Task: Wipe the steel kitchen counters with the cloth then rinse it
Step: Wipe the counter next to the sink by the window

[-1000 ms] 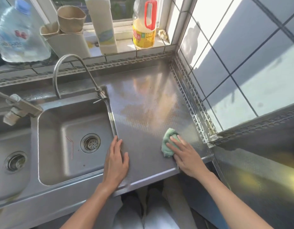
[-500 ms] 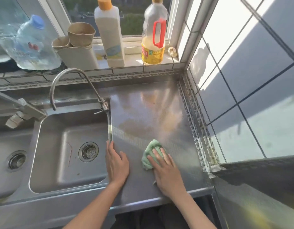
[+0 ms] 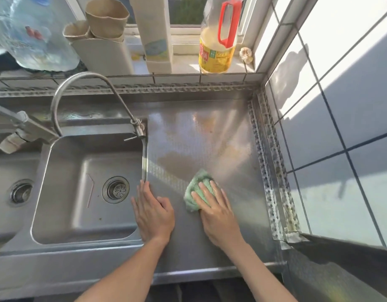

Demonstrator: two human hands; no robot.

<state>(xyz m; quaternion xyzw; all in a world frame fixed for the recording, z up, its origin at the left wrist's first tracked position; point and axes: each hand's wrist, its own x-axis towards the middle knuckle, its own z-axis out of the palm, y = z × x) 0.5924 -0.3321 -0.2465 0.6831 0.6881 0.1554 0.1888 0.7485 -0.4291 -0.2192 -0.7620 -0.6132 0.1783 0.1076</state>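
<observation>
Pressing green cloth (image 3: 198,190) onto steel counter (image 3: 210,136), right hand (image 3: 218,211) seemingly flat-fingered; left hand (image 3: 153,211) flat, grip released.

Both forearms are showing bare from the near edge up to the wrists; no sleeve is reaching into view. Left hand (image 3: 153,211) and right hand (image 3: 217,211) are both bare: no gloves, rings, watch or bands showing. Fingernails are looking short and unpainted. Clothing below the counter edge is too dark to tell.
</observation>
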